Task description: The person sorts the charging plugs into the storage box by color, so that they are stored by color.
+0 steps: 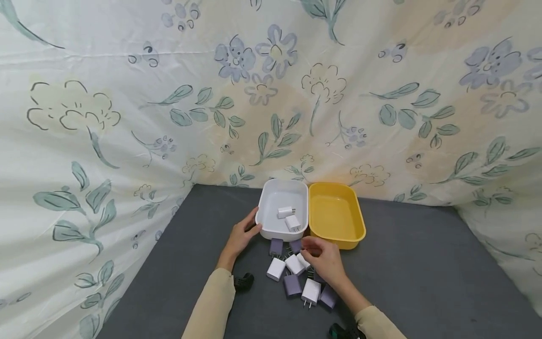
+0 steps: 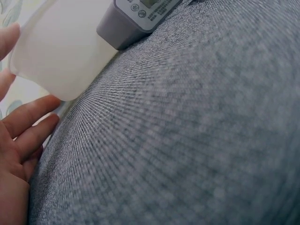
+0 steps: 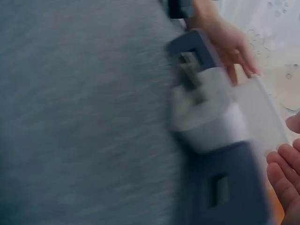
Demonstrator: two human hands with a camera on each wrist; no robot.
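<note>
My left hand (image 1: 239, 236) touches the outer left side of a white bin (image 1: 262, 229), fingers fairly straight along its wall. In the left wrist view the fingertips meet the white bin (image 2: 61, 51) near its bottom edge. Two white plug chargers (image 1: 286, 212) lie inside that bin. My right hand (image 1: 325, 258) hovers over the near side of a loose pile of chargers, its fingers loosely bent with nothing seen between them. The pile mixes white chargers (image 1: 276, 269) and purple chargers (image 1: 292, 286), some partly hidden by the right hand.
A yellow bin (image 1: 336, 216) stands right beside the white one, with no chargers seen in it. Dark grey cloth (image 1: 423, 263) covers the table. A flower-patterned curtain (image 1: 271, 94) hangs behind and at the sides. Black wrist devices (image 1: 243, 282) sit by both forearms.
</note>
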